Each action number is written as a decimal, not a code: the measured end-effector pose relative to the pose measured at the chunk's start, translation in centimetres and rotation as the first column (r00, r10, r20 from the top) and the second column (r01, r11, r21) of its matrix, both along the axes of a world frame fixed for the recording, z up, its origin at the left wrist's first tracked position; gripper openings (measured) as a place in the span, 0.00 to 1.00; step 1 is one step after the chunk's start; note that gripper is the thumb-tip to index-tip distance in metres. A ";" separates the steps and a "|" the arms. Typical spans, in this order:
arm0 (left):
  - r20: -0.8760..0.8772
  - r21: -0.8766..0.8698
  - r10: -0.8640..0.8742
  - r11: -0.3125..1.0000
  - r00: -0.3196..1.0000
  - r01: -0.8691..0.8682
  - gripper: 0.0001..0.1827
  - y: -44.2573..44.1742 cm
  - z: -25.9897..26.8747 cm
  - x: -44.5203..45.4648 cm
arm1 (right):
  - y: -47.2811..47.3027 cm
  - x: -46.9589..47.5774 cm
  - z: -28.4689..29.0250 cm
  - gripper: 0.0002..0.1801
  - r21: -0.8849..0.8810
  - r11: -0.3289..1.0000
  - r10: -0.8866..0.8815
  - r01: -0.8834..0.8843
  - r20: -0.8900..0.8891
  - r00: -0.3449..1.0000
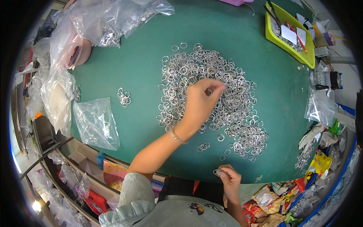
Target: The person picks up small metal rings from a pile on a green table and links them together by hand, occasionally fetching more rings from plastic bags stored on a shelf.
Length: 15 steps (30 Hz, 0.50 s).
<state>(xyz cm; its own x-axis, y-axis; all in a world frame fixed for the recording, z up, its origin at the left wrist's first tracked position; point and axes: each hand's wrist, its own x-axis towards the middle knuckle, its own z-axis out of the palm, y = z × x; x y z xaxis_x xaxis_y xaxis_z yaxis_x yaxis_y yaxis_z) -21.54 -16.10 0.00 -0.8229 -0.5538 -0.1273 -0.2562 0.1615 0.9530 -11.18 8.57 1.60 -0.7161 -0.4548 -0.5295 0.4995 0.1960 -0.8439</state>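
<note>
A large heap of silvery metal rings (238,93) is spread over the green tabletop. Above its middle is my left hand (202,98), thumb and forefinger pinched together; no ring can be made out between the blurred fingertips. Near the table's front edge, my right hand (231,177) grips a few metal rings (217,172) between thumb and fingers. A denser cluster of rings (251,142) adjoins the heap at its lower right. Small groups of rings (203,146) lie between the heap and the front edge. Another small pile of rings (124,97) lies apart on the left.
An empty-looking clear plastic bag (97,123) lies at the left. Bags of rings (110,35) and a pink basket (82,52) stand behind it. At the back right is a yellow-green basket (306,56) holding rings, papers and a red pencil. A glove (310,137) lies on the right edge.
</note>
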 end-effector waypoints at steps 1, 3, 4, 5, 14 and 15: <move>-0.001 0.285 0.001 0.959 1.000 -0.001 0.05 0.2 1.1 0.6 | -0.1 -0.5 0.6 0.06 -0.020 1.000 -0.016 0.015 -0.016 1.000; -0.007 0.763 0.003 0.646 1.000 0.003 0.05 0.7 2.7 1.6 | -0.4 -1.3 1.7 0.05 -0.051 0.997 -0.060 0.058 -0.051 0.997; -0.056 0.828 -0.001 0.558 0.998 0.047 0.05 1.1 3.4 2.2 | -0.6 -1.7 2.4 0.04 -0.062 0.994 -0.090 0.086 -0.071 0.993; -0.038 0.877 0.000 0.479 0.999 0.034 0.05 1.4 4.0 2.7 | -0.8 -2.0 3.0 0.03 -0.074 0.991 -0.121 0.114 -0.091 0.989; -0.111 0.992 -0.023 0.052 0.994 0.112 0.07 4.4 9.2 5.2 | -1.6 -4.1 8.5 0.05 -0.249 0.951 -0.241 0.184 -0.221 0.945; -0.115 0.993 -0.027 0.031 0.993 0.115 0.07 4.6 10.0 5.3 | -1.6 -4.3 9.2 0.05 -0.250 0.951 -0.246 0.183 -0.248 0.937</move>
